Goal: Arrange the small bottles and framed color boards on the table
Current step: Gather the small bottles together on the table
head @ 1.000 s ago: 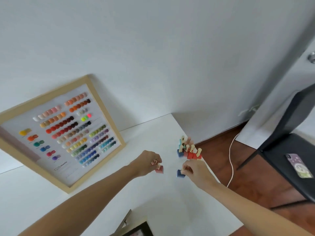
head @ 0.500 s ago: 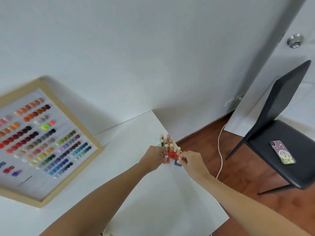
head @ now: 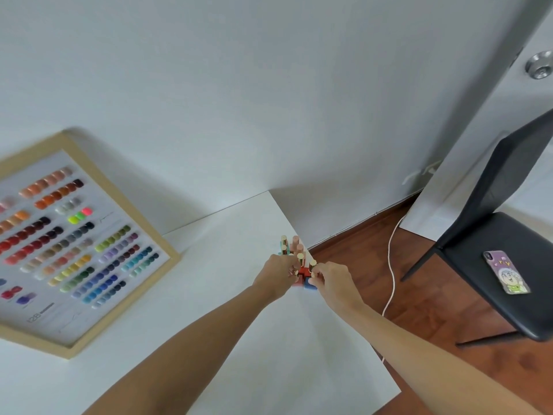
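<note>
The small bottles (head: 294, 256) stand bunched together at the far right corner of the white surface (head: 239, 310), gold and pink caps up, very close to the edge above the wooden floor (head: 419, 295). A second ago two bottles were still held out in front of the cluster, a pinkish-red one in the left hand (head: 278, 272) and a blue one in the right hand (head: 333, 280); now both have been brought in against the group, so the loose ones are joining the pack. The left hand has its fingers curled in close on the near left side of the cluster, seemingly pinching a cap, though the bottles hide exactly what it grips. The right hand is closed lightly on the blue bottle (head: 309, 285) at the near right, fingertips at its gold cap. To me this looks like the bottle part of the job is nearly settled, with a last nudge into line to come; so near the corner, a careless push could tip one off the edge. The framed colour board (head: 68, 250) lies well apart to the left, tilted askew against the wall (head: 269, 100), and looks not yet straightened. Beyond the surface a white cable (head: 392, 265) trails over the floor, and a black chair (head: 493, 265) stands by the door with a phone (head: 505, 272) on its seat.
</note>
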